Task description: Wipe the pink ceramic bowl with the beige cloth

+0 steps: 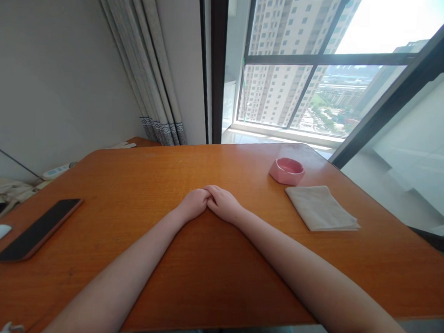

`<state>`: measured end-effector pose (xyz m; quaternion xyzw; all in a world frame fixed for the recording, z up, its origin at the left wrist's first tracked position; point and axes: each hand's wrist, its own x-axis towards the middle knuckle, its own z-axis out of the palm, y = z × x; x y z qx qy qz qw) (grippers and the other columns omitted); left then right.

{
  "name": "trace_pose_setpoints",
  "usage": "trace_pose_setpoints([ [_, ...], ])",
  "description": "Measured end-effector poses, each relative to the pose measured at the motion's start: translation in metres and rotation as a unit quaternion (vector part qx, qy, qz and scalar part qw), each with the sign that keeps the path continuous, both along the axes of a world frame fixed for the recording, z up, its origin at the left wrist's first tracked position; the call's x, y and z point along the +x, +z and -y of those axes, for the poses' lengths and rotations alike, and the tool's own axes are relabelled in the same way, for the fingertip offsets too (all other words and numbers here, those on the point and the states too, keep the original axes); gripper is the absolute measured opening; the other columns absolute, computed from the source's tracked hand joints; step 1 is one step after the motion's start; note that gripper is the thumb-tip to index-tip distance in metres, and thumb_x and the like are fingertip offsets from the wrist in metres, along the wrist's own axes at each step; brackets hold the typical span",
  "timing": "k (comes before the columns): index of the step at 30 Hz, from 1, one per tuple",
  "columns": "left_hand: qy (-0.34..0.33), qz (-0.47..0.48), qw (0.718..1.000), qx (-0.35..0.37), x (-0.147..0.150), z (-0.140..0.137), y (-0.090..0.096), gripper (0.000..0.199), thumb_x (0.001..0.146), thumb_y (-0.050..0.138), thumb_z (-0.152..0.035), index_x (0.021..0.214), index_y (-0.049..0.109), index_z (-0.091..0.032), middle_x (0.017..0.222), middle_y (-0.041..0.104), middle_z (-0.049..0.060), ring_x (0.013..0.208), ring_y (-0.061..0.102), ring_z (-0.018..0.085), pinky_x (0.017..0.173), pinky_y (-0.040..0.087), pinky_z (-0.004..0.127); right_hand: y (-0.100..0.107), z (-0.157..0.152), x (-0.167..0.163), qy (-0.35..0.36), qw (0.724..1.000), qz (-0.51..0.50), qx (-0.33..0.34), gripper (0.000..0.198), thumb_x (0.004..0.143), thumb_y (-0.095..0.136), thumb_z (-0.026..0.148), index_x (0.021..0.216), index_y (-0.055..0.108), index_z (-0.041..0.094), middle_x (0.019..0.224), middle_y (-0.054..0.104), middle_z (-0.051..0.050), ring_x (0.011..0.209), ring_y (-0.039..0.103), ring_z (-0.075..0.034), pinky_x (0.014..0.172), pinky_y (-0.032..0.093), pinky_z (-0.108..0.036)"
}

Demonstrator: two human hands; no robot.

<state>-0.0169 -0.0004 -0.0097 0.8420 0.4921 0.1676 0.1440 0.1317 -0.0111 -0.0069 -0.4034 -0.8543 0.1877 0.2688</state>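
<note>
Folded cloth (321, 208): flat on the table, to the right of your right hand and apart from it; expect it to be light, soft and limp.
Cloth hold point: pinch the layered edge or the corner nearest your right hand; a single-layer grip probably lets the fold open.
Pink bowl (286, 176): upright, beyond and to the right of your right hand, just past the cloth's far edge; it looks stiff and glossy, so treat it as possibly slippery and breakable.
Bowl hold point: take the faceted outer wall or span the rim.
Right hand (224, 204): palm down, fingers lapped over the left fingers; no object shows in it, and you cannot tell how far the palm is open.
Left hand (194, 203): meets the right at the fingers; no object shows, finger bend partly hidden.
Forearms: reach forward and converge at the hands.
Table (140, 182): wooden top beneath both hands.
Dark slab (38, 230): well left of your left hand.
</note>
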Motion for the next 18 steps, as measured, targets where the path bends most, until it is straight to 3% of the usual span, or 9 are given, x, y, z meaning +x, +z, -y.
trace_pose_setpoints([
  [15, -0.007, 0.015, 1.000, -0.007, -0.0002, -0.0006, -0.0020, 0.029, 0.079, 0.038, -0.018, 0.080, 0.067, -0.015, 0.088, 0.071, 0.011, 0.082, 0.064, 0.021, 0.070, 0.045, 0.028, -0.0017, 0.0004, -0.0013, -0.004, 1.000, 0.016, 0.013, 0.028, 0.083, 0.043, 0.015, 0.109, 0.055, 0.017, 0.103, 0.062, -0.008, 0.093, 0.056, -0.018, 0.083, 0.043, -0.029],
  [18, -0.010, 0.022, 1.000, -0.005, -0.0012, -0.0011, -0.0021, 0.026, 0.077, 0.038, -0.017, 0.075, 0.065, -0.016, 0.084, 0.070, 0.009, 0.078, 0.062, 0.020, 0.069, 0.043, 0.028, 0.0035, -0.0010, 0.0032, 0.022, 0.999, 0.031, 0.033, 0.031, 0.085, 0.039, 0.015, 0.111, 0.055, 0.017, 0.104, 0.062, -0.007, 0.094, 0.056, -0.017, 0.084, 0.043, -0.028],
])
